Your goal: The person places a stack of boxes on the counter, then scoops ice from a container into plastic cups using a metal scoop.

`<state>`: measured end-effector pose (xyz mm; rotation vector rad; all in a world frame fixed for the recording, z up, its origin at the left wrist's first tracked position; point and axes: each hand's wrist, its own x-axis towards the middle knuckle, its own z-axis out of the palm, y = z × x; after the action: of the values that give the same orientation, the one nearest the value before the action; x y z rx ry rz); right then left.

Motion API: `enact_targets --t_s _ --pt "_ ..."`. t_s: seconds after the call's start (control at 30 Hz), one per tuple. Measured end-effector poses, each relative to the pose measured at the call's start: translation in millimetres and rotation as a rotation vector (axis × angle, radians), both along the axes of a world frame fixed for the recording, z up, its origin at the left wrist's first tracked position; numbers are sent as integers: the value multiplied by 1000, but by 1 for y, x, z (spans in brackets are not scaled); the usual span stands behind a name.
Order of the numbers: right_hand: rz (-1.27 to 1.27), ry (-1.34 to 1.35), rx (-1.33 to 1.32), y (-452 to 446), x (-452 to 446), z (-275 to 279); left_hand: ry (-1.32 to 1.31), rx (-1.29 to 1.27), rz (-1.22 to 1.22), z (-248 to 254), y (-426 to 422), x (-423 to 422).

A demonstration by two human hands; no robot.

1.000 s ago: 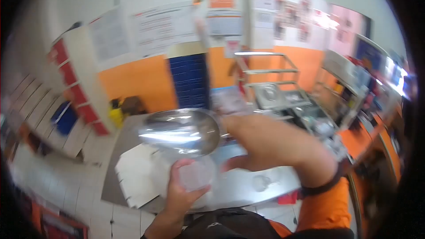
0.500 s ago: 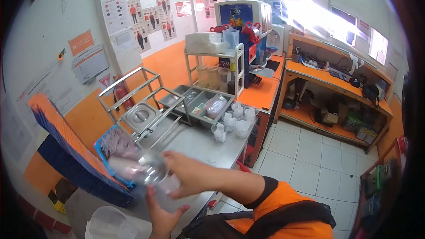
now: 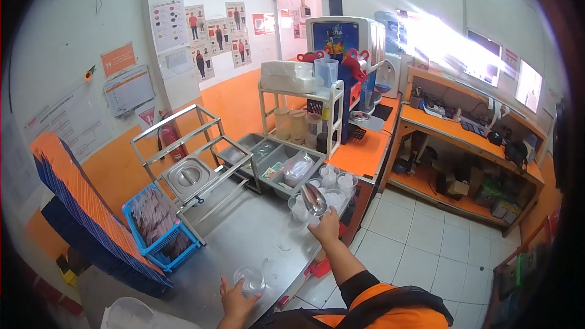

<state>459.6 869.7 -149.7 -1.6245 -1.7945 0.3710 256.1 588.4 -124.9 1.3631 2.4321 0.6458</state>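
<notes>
My right hand (image 3: pixel 326 226) grips a shiny metal scoop (image 3: pixel 314 200), held over a group of clear plastic cups (image 3: pixel 334 198) at the right edge of the steel table. Whitish contents show in these cups. Nearer to me, my left hand (image 3: pixel 236 300) has its thumb and fingers around the side of another clear plastic cup (image 3: pixel 250 280), low over or on the tabletop. I cannot tell whether that cup holds anything. At the bottom edge, a large translucent container (image 3: pixel 131 314) is partly cut off by the view.
The steel table (image 3: pixel 244 222) carries a blue basket of wrapped packets (image 3: pixel 137 231), a metal rack with a lidded pan (image 3: pixel 187 178) and grey divided bins (image 3: pixel 283 192). Tall stacks of folded orange and blue boxes (image 3: pixel 97 207) stand left. A drink dispenser (image 3: pixel 341 33) is behind.
My right hand has swung the scoop from the near left across to the cups at the right. My left hand has moved slightly and is now around a plastic cup.
</notes>
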Motion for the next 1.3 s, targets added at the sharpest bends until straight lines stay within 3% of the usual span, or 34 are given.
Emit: enact_targets --t_s 0.13,0.2,0.27,0.37,0.43,0.47,0.5,0.6,0.67,0.77,0.87,0.97,1.07,1.17,1.3 --pt "47 25 151 18 -2 -22 -79 121 22 -28 7 -6" --pt "50 -11 192 12 -3 -11 -118 216 24 -40 6 -11" --pt "-14 -167 31 -10 -10 26 -170 339 22 -34 10 -8" --pt "-9 -285 87 -24 -21 41 -134 427 -23 -25 8 -9" --pt "288 -252 222 -37 -29 46 -133 453 -72 -12 9 -12" --pt "564 125 -95 -43 -38 48 -135 463 -100 -3 8 -12" --pt "729 227 -157 -72 -46 67 -160 411 -84 9 7 -9" --pt "1161 201 -475 -113 -69 53 -196 285 -77 34 8 0" --pt "1260 144 -664 -135 -72 71 -171 247 -123 34 6 3" --pt "1243 138 -816 -147 -76 63 -220 158 -153 34 3 6" --pt "1218 203 -802 -149 -71 27 -335 61 -188 19 -3 2" --pt "1237 239 -1177 -139 -62 9 -325 -53 -315 32 1 7" --pt "1090 452 -1435 -143 -51 -11 -335 -87 -375 26 -1 7" --pt "1055 682 -1367 -151 -44 -19 -288 -317 -387 34 3 10" --pt "1079 650 -1377 -148 -40 -16 -273 -308 -405 33 1 13"
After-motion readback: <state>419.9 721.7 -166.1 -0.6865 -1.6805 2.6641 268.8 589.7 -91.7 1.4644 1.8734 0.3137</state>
